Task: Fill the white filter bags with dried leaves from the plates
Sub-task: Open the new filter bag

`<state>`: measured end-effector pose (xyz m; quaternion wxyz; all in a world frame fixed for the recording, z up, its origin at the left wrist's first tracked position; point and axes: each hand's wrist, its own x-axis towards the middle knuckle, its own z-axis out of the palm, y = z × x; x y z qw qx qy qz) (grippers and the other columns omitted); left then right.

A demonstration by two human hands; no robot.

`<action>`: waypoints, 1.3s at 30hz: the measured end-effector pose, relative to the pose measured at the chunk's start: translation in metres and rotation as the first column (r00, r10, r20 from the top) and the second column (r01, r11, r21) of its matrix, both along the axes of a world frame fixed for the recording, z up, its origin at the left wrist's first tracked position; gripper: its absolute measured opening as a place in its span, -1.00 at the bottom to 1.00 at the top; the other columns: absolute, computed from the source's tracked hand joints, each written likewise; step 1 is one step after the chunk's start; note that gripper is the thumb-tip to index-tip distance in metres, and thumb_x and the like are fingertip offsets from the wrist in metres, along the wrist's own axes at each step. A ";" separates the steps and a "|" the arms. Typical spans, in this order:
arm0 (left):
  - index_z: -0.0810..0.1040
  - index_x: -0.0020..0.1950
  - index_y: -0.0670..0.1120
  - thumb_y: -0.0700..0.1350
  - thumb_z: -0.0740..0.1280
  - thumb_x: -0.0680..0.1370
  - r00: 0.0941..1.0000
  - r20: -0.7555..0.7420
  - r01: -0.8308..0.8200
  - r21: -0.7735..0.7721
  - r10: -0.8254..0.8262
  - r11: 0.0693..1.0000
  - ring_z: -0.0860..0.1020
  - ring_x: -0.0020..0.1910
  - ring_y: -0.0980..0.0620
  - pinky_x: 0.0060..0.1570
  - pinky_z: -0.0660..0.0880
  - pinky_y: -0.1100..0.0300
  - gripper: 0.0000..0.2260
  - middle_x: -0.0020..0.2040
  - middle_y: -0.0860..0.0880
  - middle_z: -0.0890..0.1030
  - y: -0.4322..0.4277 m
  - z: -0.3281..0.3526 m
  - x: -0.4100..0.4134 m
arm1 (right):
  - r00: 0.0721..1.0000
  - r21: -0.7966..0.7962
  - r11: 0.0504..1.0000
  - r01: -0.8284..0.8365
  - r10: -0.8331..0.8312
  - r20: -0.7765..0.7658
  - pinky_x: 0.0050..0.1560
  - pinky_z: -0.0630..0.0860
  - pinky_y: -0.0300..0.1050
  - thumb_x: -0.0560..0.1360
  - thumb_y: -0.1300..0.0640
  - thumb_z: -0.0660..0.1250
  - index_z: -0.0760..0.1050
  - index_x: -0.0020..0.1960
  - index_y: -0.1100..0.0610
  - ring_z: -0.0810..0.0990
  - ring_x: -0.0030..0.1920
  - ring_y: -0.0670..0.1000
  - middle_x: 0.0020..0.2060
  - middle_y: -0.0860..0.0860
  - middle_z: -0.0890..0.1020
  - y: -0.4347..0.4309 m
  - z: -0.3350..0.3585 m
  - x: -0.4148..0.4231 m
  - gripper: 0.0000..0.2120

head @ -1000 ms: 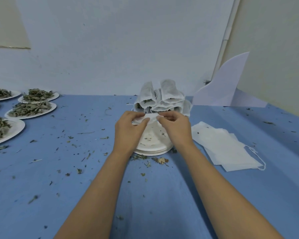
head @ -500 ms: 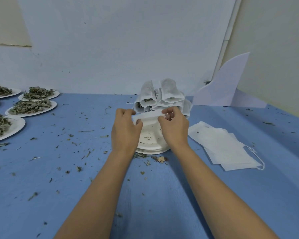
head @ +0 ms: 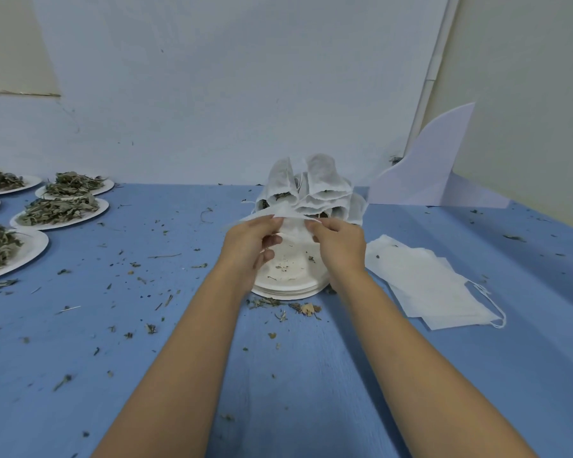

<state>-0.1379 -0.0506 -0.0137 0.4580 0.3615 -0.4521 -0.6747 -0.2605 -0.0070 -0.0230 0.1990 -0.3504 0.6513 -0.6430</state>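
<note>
Where the blue table (head: pixel 146 342) runs out at its left edge, several white plates (head: pixel 104 206) sit close together, each heaped with dried leaves (head: pixel 58 209). Loose crumbs (head: pixel 166 300) of leaf are scattered over the cloth between those plates and the middle of the table.

Near the middle, the left hand (head: pixel 248 246) is raised just above the table. Its fingers (head: pixel 273 222) are curled and pinch the left part of the top edge of a white bag (head: pixel 290 215). The bag is stretched between the two hands in the air, its cloth sagging a little in the gap between them, and one corner sticks out to the left past the left hand. The right hand (head: pixel 339 246) matches it, fingers (head: pixel 311 226) closed on the right part of that same edge. I cannot tell whether the mouth of the bag is open.

Directly below the hands lies a stack of empty plates (head: pixel 288 292) with only a few specks of leaf on the top one. Just behind the stack, toward the table's far edge, is a heap of filled bags (head: pixel 318 183), with dark leaf showing through some of them.

Right of the right hand, a pile of flat bags (head: pixel 420 285) lies on the table, its strings trailing at the near right end. At the far right corner a curved sheet of white paper (head: pixel 434 160) stands against the wall.
</note>
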 end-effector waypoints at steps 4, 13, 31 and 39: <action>0.46 -0.21 -0.10 -0.24 0.26 0.55 0.951 -0.244 0.234 0.162 -0.191 0.959 0.37 -0.56 0.16 -0.65 0.13 0.37 -0.86 -0.47 0.04 0.46 0.000 0.002 0.004 | 0.828 -0.063 0.984 -0.165 0.173 0.533 -0.59 0.17 -0.36 0.49 0.31 0.34 0.44 -0.31 0.14 0.29 -0.52 -0.14 -0.47 -0.05 0.42 0.001 0.017 -0.002 -0.77; 0.46 -0.21 -0.07 -0.10 0.28 0.56 0.954 -0.285 0.138 0.153 -0.090 0.979 0.33 -0.50 0.15 -0.62 0.13 0.34 -0.85 -0.43 0.05 0.43 -0.006 0.002 0.007 | 0.714 0.054 0.835 -0.548 0.433 0.551 -0.60 0.07 -0.31 0.48 0.12 0.16 0.36 -0.17 0.10 0.21 -0.49 -0.10 -0.43 -0.04 0.33 0.001 0.022 0.005 -0.92; 0.43 0.12 -0.02 -0.07 0.25 0.55 0.659 0.448 -0.227 -0.648 0.605 0.727 0.45 -0.19 -0.01 -0.27 0.30 0.16 -0.84 0.05 0.00 0.50 0.007 -0.004 0.003 | 0.944 0.115 0.985 -0.126 0.155 -0.290 -0.06 0.57 0.12 0.53 0.09 0.23 0.47 0.03 0.24 0.64 -0.18 0.09 -0.08 0.11 0.59 -0.002 0.015 0.033 -0.78; 0.50 0.19 -0.14 -0.26 0.16 0.58 0.547 0.458 -0.097 -0.796 0.700 0.597 0.51 -0.08 -0.08 -0.19 0.32 0.15 -0.76 0.13 -0.08 0.50 0.008 -0.004 0.010 | 0.684 0.145 0.989 0.006 0.102 -0.723 -0.21 0.27 -0.09 0.56 0.27 0.11 0.49 -0.07 0.26 0.50 -0.15 0.11 -0.13 0.18 0.60 -0.019 0.012 0.045 -0.81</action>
